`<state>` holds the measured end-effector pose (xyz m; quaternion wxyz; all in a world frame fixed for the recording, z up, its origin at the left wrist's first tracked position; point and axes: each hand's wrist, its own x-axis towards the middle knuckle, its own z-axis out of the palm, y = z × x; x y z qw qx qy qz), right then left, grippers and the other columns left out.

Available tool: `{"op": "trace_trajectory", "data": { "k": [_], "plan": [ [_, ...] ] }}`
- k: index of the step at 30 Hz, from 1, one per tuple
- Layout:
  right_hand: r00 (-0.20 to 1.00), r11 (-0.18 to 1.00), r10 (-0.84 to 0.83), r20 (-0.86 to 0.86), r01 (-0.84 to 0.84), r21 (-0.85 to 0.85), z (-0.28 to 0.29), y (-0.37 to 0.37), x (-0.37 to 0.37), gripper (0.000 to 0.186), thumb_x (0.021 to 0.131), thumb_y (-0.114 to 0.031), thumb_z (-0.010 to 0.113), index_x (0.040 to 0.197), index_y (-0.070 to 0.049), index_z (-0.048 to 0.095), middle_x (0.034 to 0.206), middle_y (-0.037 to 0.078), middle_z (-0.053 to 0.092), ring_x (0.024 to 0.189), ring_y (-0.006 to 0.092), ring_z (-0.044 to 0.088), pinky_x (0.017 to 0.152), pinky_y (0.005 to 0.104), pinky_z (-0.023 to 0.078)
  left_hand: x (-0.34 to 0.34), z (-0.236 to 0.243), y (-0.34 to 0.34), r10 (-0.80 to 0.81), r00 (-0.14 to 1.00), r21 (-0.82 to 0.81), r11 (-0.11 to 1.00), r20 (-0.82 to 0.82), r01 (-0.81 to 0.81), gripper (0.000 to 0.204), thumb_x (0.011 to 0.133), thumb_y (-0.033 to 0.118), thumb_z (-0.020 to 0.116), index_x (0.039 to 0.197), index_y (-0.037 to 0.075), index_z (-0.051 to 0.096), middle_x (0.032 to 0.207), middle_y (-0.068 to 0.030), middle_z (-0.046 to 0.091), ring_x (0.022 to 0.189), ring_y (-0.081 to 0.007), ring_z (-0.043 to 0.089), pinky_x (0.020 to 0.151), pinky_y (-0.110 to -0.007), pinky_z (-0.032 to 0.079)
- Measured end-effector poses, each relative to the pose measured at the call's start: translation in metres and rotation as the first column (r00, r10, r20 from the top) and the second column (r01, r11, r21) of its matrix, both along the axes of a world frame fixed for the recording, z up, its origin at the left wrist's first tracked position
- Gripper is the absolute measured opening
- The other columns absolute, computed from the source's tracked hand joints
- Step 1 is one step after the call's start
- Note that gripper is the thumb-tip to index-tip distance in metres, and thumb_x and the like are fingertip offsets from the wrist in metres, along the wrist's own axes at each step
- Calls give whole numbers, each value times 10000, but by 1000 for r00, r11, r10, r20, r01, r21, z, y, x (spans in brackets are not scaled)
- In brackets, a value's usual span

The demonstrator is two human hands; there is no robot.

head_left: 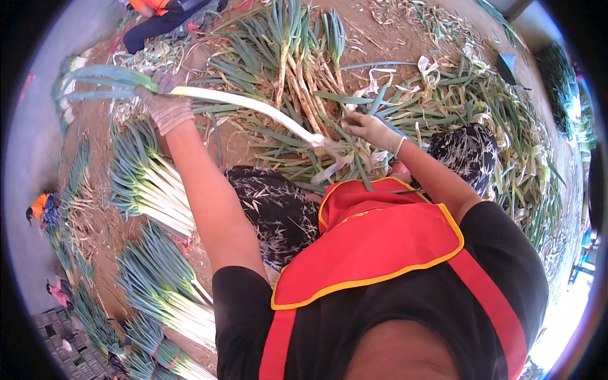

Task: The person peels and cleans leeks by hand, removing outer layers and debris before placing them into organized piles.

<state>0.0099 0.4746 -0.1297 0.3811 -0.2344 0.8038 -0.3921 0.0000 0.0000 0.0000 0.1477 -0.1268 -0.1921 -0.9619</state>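
A long green onion [240, 103] is held out to the left by my gloved left hand [166, 100], which is wrapped round it where the white stalk turns green. Its leaves trail past the hand to the left, and the root end points right, toward my other hand. My gloved right hand [373, 132] is over the pile of stripped leaves, just right of the root end and apart from it. Its fingers are bent together; what they pinch, if anything, is too small to make out. Untrimmed green onions [297, 82] with brownish stalks lie just beyond my hands.
Cleaned green onions lie in bundles [158, 183] on the soil at left, with another bundle [171, 291] nearer. Stripped leaves [481, 114] are heaped at right. A person in orange [158, 7] sits at the far left; other people [41, 206] are along the left edge.
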Motion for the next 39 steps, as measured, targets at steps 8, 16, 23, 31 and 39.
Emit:
{"op": "trace_trajectory", "data": {
  "k": [8,16,23,31,39],
  "plan": [
    [989,763,40,144,63,-643,98,-121,30,368,954,-257,548,1178,35,551,815,6,572,718,78,518,666,231,449,-34,-59,-25,-109,981,112,990,161,92,412,911,510,516,868,102,486,697,-63,533,620,-238,530,623,-423,512],
    [826,848,-290,-483,-12,-530,114,-175,23,376,898,-263,590,1163,4,584,826,172,644,754,294,622,689,367,484,-30,-11,68,126,942,-57,992,310,-114,240,978,302,484,959,62,498,809,-88,550,606,-198,475,570,-354,477],
    [966,999,-6,-260,14,29,-11,-58,110,252,930,-202,516,1060,-22,635,789,238,608,743,372,623,627,409,470,35,-31,-15,471,807,-277,878,356,-390,185,918,222,570,1020,91,488,758,-69,534,583,-187,502,491,-314,438],
    [867,979,53,-495,52,197,-90,-1,38,309,899,-262,549,1005,11,649,885,233,649,842,402,619,730,454,483,188,-71,-170,898,274,-820,430,345,-378,394,928,191,528,1286,79,406,723,-55,562,534,-121,493,467,-266,442],
    [684,945,185,-705,74,319,-99,28,-5,256,907,-261,574,956,-23,655,763,218,633,691,395,616,632,455,485,273,-265,-193,979,-147,-598,203,142,775,567,884,190,502,1424,123,344,1204,-289,558,1140,-395,553,975,-432,442]
  ]
}}
